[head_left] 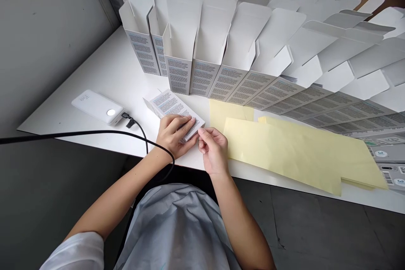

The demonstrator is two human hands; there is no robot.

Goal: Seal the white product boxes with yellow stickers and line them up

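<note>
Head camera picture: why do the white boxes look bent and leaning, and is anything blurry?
In the head view, the row of white cartons fans out and leans toward the right edge, a wide-lens stretch; the left hand and right hand look fairly sharp, and the light is soft with faint shadows.

The folded carton (174, 107) is showing matt printed paperboard, the yellow sheets (294, 156) are lying dull as uncoated paper, the power bank (95, 105) is gleaming in smooth white plastic, and the tabletop (122, 74) is shining faintly, smooth and white.
</note>
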